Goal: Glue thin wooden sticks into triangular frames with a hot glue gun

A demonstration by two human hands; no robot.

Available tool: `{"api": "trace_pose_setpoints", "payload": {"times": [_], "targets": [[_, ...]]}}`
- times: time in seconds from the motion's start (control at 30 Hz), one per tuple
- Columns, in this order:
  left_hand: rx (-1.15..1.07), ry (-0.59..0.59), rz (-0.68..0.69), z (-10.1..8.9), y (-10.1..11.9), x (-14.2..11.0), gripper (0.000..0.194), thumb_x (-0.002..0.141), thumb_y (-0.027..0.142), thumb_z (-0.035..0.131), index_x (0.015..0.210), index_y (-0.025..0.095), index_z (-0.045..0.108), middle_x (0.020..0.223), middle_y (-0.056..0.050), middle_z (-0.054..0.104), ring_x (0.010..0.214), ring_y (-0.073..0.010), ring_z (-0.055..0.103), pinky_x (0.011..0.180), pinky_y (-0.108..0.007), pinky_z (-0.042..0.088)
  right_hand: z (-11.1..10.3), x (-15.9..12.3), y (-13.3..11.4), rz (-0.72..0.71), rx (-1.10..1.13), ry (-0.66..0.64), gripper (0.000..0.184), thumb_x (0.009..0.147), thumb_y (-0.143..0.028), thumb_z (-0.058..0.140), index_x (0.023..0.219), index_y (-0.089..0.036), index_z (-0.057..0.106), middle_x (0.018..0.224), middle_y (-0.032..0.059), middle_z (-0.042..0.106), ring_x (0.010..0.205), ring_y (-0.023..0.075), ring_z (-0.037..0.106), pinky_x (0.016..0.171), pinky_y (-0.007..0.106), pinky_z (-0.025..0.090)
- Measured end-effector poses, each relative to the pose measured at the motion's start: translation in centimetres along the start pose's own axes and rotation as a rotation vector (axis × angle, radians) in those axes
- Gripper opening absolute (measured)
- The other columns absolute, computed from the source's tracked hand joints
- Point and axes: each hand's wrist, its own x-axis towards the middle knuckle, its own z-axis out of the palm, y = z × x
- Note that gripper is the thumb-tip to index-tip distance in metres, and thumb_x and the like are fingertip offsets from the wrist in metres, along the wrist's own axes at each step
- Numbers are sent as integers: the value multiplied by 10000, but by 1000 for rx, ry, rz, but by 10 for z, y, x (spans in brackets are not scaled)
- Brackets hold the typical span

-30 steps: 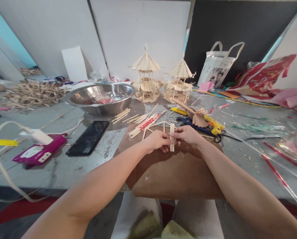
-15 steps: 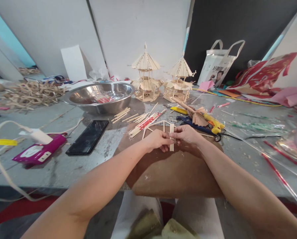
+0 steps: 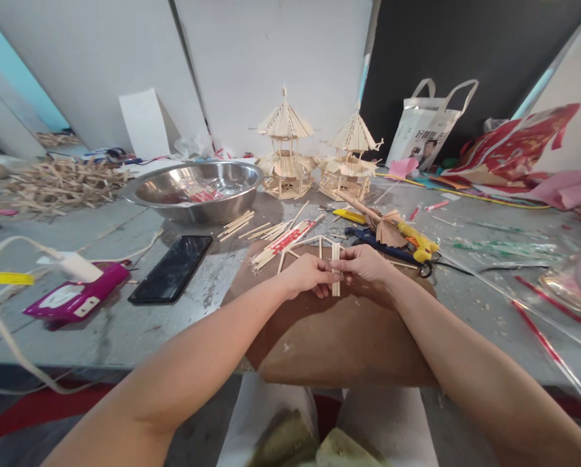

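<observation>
A short bundle of pale wooden sticks (image 3: 336, 251) stands nearly upright between my hands, above a brown board (image 3: 339, 337). My left hand (image 3: 311, 275) pinches it from the left, fingers curled across its lower part. From the other side, my right hand (image 3: 363, 264) grips it with thumb and fingers. Just behind the hands lies a frame of joined thin sticks (image 3: 297, 245), partly hidden by my left hand. Beyond it, more loose sticks rest around a red-and-white stick wrapper (image 3: 290, 239).
Two stick pagodas (image 3: 286, 175) stand at the back beside a steel basin (image 3: 198, 188). A black phone (image 3: 171, 269) and a purple power strip (image 3: 79, 292) lie left. Right of my hands are a yellow-and-blue glue gun (image 3: 419, 243) and a yellow cutter (image 3: 349, 215).
</observation>
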Motion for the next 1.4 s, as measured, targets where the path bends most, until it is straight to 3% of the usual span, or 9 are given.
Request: {"api": "trace_pose_setpoints", "payload": {"times": [0.57,1.03,1.17,1.33,1.4], "targets": [[15,-11,14,-1,-3,1,322,570,385,628,696,89,612,518,-15,554,436,-85,516,435,-211,446,-2,2,2,-52,-27,-42,267,532,-352,678,548,-113,559,417,-43,489,321,34,373,347,189,278],[-42,-12,5,0,2,-2,321,540,406,645,590,97,572,465,-4,540,426,-89,516,434,-215,442,-1,-4,-4,61,59,-32,251,541,-343,675,569,-118,568,342,-41,474,293,48,392,328,176,261],[-72,-31,-10,0,2,-2,316,529,397,655,585,100,564,473,-4,553,421,-80,510,442,-213,440,-6,0,0,21,100,-25,247,537,-334,683,598,-120,576,382,-43,495,311,49,410,352,182,306],[-133,-46,-19,-3,2,-2,300,529,379,661,605,104,569,508,-8,578,430,-71,516,446,-199,439,-11,1,-4,-10,131,104,278,523,-370,688,577,-128,562,441,-34,521,376,68,462,405,205,367],[-139,-49,-13,-3,2,-2,292,535,375,656,608,105,572,511,-8,580,428,-70,514,443,-198,438,-10,-2,-6,-4,144,75,279,530,-381,681,606,-130,585,475,-19,546,429,89,500,445,225,391]]}}
